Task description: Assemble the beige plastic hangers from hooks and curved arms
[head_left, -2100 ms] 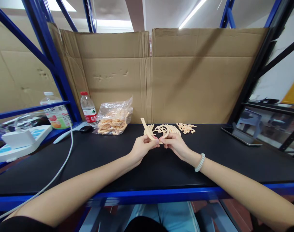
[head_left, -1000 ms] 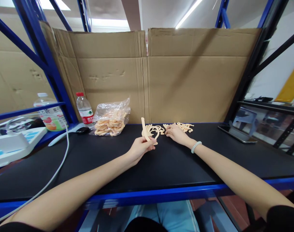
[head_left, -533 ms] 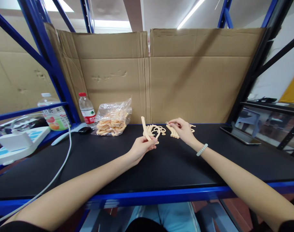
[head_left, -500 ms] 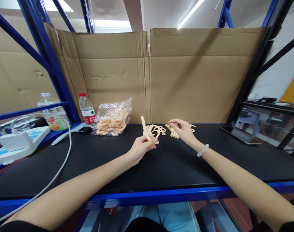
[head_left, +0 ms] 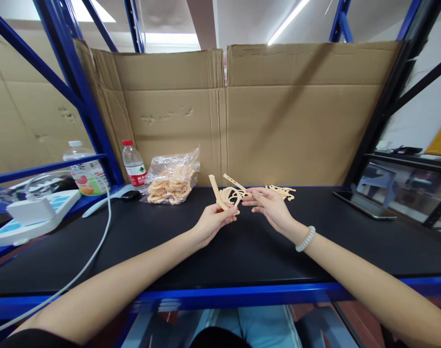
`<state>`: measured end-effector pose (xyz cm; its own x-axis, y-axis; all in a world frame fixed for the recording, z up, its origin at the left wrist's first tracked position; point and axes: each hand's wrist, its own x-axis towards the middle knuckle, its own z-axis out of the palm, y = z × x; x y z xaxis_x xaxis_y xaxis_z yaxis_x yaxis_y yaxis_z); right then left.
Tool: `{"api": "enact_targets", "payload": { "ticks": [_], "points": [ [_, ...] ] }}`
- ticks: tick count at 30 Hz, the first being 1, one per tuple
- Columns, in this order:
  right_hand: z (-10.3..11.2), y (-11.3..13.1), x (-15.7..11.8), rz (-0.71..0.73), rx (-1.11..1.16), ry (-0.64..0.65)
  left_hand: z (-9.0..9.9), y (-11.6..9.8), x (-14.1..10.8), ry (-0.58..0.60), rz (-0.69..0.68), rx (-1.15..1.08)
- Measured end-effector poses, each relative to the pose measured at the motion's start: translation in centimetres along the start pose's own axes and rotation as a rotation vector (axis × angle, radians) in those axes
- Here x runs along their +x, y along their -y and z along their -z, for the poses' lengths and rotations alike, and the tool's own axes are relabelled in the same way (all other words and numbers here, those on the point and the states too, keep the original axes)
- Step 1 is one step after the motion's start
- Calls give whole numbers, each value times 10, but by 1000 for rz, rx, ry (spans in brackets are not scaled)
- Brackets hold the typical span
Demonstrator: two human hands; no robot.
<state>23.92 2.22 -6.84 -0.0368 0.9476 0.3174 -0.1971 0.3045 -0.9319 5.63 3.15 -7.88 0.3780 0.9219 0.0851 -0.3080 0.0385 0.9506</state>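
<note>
Left fingers [head_left: 230, 218] pinching curved pale piece [head_left: 216, 192], right fingers [head_left: 249, 202] holding straight perforated strip [head_left: 235, 182]

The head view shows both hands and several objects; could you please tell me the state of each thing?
Left hand: closed on a curved strip.
Right hand: pinching a slotted strip.
Bracelet: worn, next to the right hand.
Red-capped bottle: standing, closed.
White-capped bottle: standing, closed.
Plastic bag: partly filled with pale parts; sealing unclear.
Power strip: white adapter sitting on it.
Small pale pieces: in a loose group.
</note>
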Motion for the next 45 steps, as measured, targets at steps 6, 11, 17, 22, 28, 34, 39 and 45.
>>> {"api": "enact_targets", "payload": {
  "ticks": [6, 11, 17, 22, 28, 34, 39, 45],
  "points": [
    [1, -7, -1, -55, 155, -96, 2, 2, 2, 3, 0, -10],
    [2, -9, -1, -145, 243, -67, 4, 4, 4, -1, -25, -22],
    [-3, -17, -2, -192, 129, 77, 9, 8, 8, 54, -106, -23],
    [-8, -20, -4, -110, 69, 198, 8, 8, 7, 59, -131, 18],
    [-7, -15, -4, -35, -25, 246, 8, 6, 7, 83, -151, 45],
    [-9, -12, -6, 16, -77, 259, 7, 5, 5, 85, -210, 107],
    [-11, -14, -9, 75, -118, 241, 2, 6, 1, 18, -248, 133],
    [-21, -13, -16, 117, -147, 195, -2, 4, -3, -51, -276, 165]
  ]
}}
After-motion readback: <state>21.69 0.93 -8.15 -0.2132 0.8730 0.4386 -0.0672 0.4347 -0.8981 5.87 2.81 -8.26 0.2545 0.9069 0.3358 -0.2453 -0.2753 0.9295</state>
